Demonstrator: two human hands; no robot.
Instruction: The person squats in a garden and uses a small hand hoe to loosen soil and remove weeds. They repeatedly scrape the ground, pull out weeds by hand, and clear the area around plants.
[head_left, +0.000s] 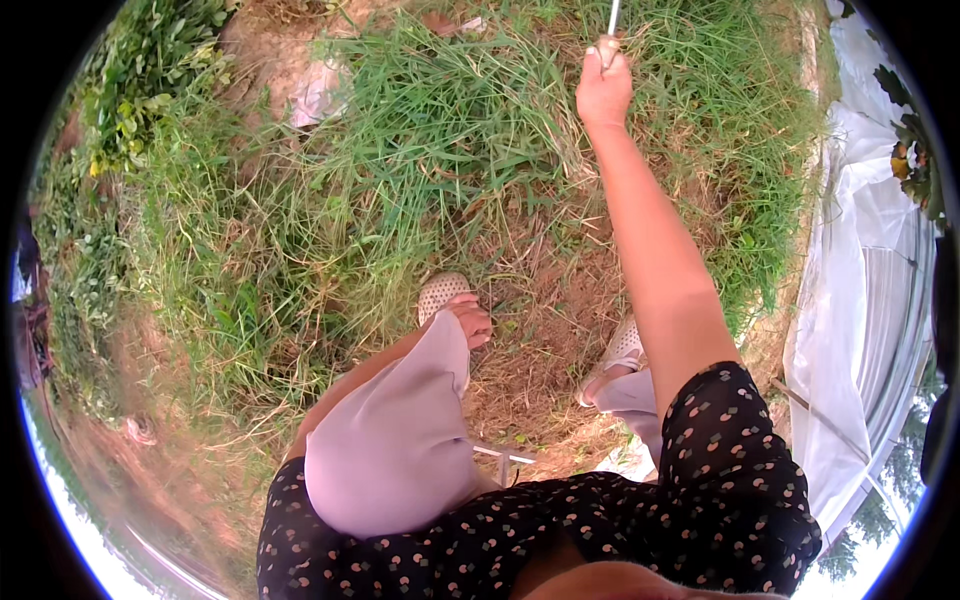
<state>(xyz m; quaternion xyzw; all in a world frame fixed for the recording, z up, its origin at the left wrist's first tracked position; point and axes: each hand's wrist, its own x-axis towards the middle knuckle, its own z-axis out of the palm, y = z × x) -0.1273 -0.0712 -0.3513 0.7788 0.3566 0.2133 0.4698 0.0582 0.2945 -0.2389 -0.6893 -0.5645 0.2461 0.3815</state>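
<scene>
My right hand (606, 86) is stretched far forward at the top of the view. It grips the light-coloured handle (609, 49) of a hand tool, whose thin pale metal shaft (615, 16) runs out of the frame, so the working end is hidden. Tall green grass (480, 127) surrounds this hand. My left hand (472, 321) hangs low beside my bent left knee, over my perforated left shoe (442, 294). Its fingers are curled, and whether anything is inside them is not visible. Cut or dry grass lies on the reddish soil (555, 292) between my feet.
Translucent plastic sheeting (832, 300) of a greenhouse-like structure runs along the right, with a thin pole (817, 420) against it. Leafy plants (150, 67) grow at upper left. A pale plastic scrap (319, 94) lies in the grass. My right shoe (622, 349) stands on the soil.
</scene>
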